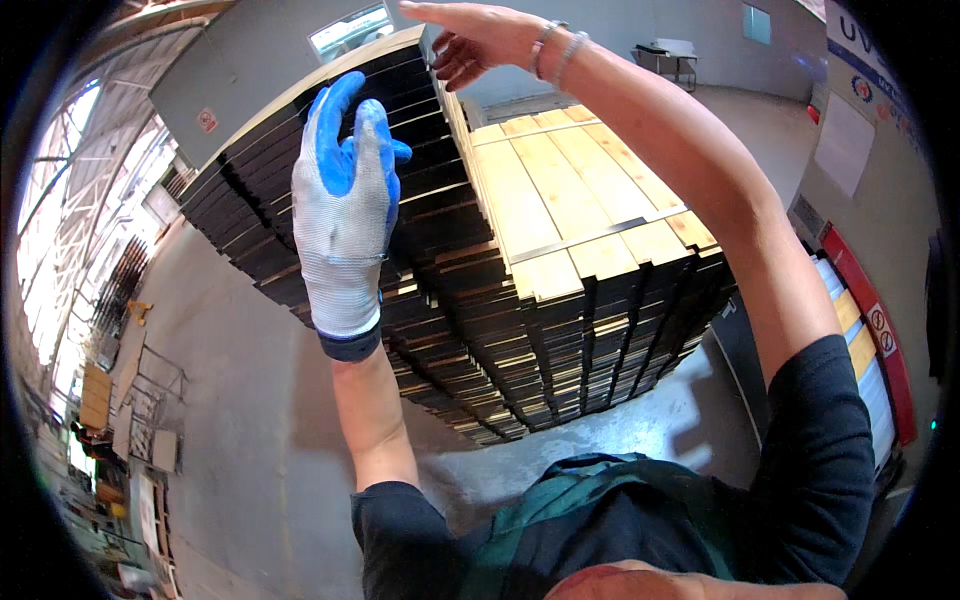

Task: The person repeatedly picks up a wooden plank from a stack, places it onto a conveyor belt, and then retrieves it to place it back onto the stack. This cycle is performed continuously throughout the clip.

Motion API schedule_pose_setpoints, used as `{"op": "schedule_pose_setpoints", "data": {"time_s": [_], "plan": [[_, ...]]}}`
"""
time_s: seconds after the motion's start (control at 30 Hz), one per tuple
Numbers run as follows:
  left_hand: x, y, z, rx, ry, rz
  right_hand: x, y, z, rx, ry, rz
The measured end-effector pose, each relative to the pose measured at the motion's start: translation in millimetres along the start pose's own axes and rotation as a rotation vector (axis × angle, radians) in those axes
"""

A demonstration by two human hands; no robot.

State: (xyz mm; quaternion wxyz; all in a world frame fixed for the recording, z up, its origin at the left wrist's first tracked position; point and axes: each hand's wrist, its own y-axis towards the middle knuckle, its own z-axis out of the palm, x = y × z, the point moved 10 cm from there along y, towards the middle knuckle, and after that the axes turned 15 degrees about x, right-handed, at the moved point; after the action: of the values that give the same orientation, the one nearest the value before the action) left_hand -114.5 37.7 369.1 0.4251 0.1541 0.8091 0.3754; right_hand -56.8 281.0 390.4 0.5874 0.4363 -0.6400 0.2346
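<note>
My left hand (345,205) wears a white-grey knit glove with blue-coated fingers. It is raised in front of the taller stack of black-edged wooden boards (415,150), thumb and fingers apart, with nothing visible in it; whether it touches the boards I cannot tell. Bare, with bracelets at the wrist, my right hand (478,42) reaches up over the right edge of that stack. Its fingers are stretched out and hold nothing visible. Right of the taller stack lies a lower stack of pale planks (560,185) with dark ends, bound by a flat strap (585,240).
A red-edged rack or panel (880,340) stands close on my right, beside pale stacked material. Benches or metal frames (150,415) stand on the grey floor (240,400) at the left. Against the far wall is a small table (668,55).
</note>
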Motion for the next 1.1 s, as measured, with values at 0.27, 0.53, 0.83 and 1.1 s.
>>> {"op": "schedule_pose_setpoints", "data": {"time_s": [0.27,0.53,0.83,1.1], "plan": [[-21,13,21,0.164,0.415,0.249,-16,35,-9,0.208,0.197,0.001],[-2,-38,78,0.488,-0.863,0.377,43,-157,-11,-0.072,-0.318,-0.473],[-14,-49,191,0.524,-0.661,0.373,-19,-372,9,-0.513,-0.166,-0.389],[-53,-172,377,0.979,-1.677,-0.542,-123,-543,32,-0.973,0.11,-0.115]]}}
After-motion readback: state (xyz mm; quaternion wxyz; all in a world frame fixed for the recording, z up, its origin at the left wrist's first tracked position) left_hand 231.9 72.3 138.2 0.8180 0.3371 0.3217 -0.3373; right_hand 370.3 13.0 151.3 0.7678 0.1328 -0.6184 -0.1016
